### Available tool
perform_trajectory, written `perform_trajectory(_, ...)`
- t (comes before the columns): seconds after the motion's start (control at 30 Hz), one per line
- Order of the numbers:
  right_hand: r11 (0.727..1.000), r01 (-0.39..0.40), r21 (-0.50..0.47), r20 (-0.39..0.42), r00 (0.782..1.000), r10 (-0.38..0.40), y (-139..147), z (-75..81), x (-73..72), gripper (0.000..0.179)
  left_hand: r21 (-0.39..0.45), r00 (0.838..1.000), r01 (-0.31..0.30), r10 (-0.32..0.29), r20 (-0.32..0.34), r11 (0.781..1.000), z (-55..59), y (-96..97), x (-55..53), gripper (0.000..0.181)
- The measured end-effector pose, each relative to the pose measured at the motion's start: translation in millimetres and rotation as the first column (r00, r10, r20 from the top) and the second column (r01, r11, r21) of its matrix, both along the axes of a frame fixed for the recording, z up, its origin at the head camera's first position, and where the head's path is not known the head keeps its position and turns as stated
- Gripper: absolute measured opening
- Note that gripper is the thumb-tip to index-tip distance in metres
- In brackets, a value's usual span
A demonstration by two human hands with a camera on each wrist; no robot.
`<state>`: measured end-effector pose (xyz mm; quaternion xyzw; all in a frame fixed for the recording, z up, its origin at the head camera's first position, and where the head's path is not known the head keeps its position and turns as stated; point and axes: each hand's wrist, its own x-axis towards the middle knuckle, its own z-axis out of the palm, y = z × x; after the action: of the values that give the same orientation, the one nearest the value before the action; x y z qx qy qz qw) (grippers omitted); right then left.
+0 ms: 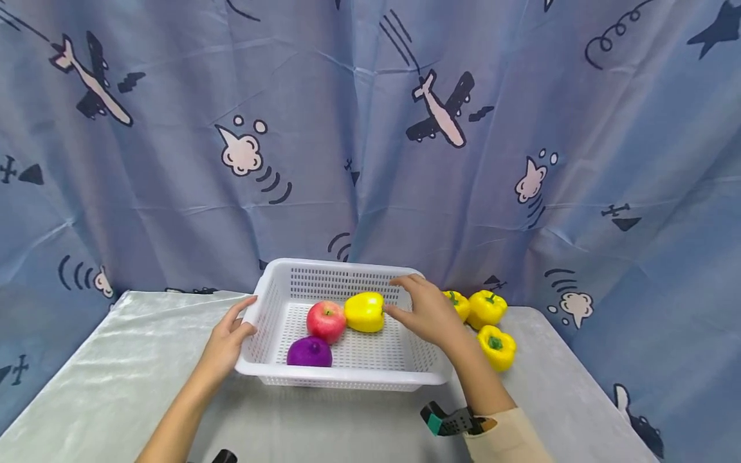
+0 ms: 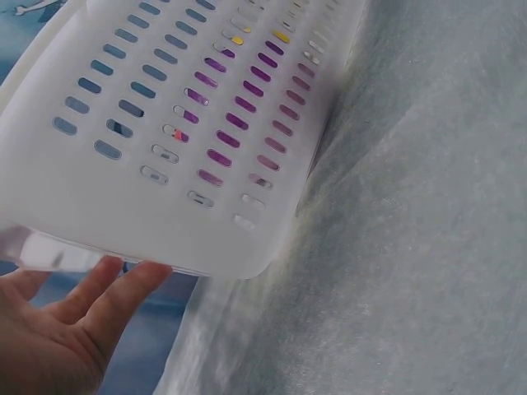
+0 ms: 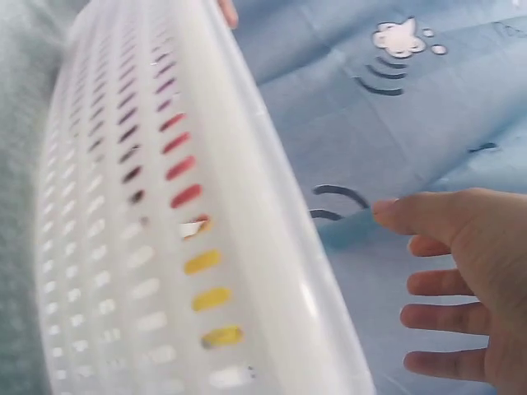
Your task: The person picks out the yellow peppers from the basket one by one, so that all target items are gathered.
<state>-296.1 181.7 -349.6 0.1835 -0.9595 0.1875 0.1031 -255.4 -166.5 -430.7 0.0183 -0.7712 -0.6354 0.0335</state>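
A white slotted plastic basket (image 1: 347, 376) sits on the cloth-covered table. In it lie a red apple (image 1: 326, 321), a yellow bell pepper (image 1: 365, 312) and a round purple vegetable or fruit (image 1: 309, 352) whose kind I cannot tell. My left hand (image 1: 227, 341) touches the basket's left end from outside; in the left wrist view its extended fingers (image 2: 123, 300) meet the wall. Above the basket's right end, my right hand (image 1: 427, 312) is spread and holds nothing, its fingertips near the yellow pepper. The right wrist view shows that hand (image 3: 469, 280) apart from the rim, fingers extended.
Right of the basket, partly behind my right forearm, stand three more yellow bell peppers (image 1: 487, 308). A blue patterned curtain (image 1: 347, 161) hangs along the table's back edge. Pale cloth (image 1: 116, 366) covers the table on both sides.
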Motion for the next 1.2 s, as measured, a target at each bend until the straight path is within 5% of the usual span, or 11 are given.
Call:
perform_trajectory(0.5,0.998,0.023,-0.063,0.123,0.992,-0.015,-25,-12.3,-19.1,0.061,-0.037,1.000,0.021,-0.021,-0.002,0.999,3.3,-6.6,0.1,0.065)
perform_trajectory(1.2,0.985,0.038,-0.171,0.207,0.978,-0.002,-34,-57.9,-46.9,0.083,-0.025,1.000,0.013,-0.013,-0.019,1.000,1.2,-2.2,2.0,0.064)
